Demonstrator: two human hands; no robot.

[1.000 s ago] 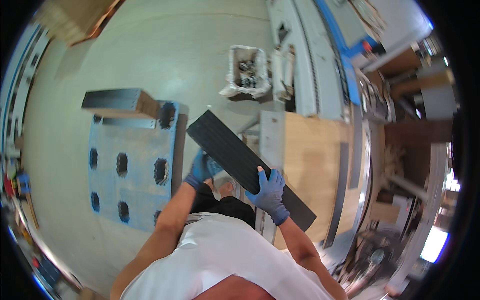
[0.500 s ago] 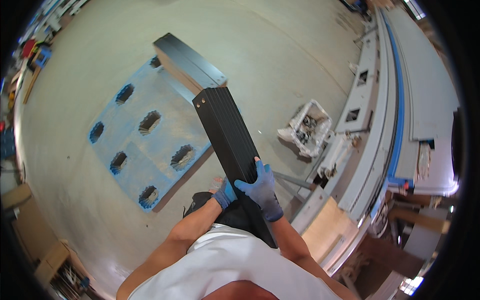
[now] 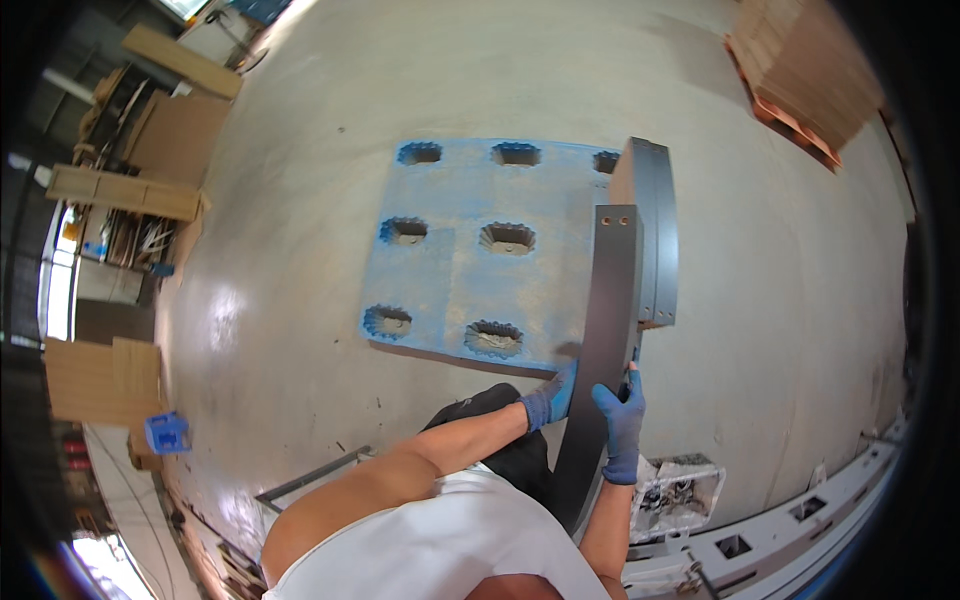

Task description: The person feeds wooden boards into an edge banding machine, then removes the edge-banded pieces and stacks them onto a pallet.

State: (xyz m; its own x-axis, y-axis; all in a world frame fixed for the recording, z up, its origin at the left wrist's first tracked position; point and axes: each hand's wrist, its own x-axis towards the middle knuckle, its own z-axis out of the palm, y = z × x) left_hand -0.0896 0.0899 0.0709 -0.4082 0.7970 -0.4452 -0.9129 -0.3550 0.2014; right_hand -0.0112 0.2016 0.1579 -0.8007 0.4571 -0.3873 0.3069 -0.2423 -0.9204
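Note:
A bundle of long dark boards [image 3: 610,290], with two small holes near its far end, is held lengthwise out in front of me. My left hand [image 3: 552,398], in a blue-grey work glove, grips its left side; the fingers are partly hidden beneath it. On the opposite side my right hand [image 3: 622,428], gloved alike, is closed around the edge with its thumb on the upper face. Beyond the bundle, a stack of similar dark boards [image 3: 657,225] lies along the right edge of a worn blue plastic pallet [image 3: 465,280]. In this view the bundle's far end overlaps that stack.
A plastic-lined tray [image 3: 717,490] of metal parts sits by my right forearm. A long grey machine rail [image 3: 775,535] runs along the lower right. Stacked brown cartons [image 3: 815,70] on an orange pallet stand far right. At left are cardboard [image 3: 90,380] and a blue stool [image 3: 167,433].
My view has swung left, so the machine rail has moved to the lower right. The bundle has turned with me, and its far end is now alongside the stack on the pallet. Both hands keep hold.

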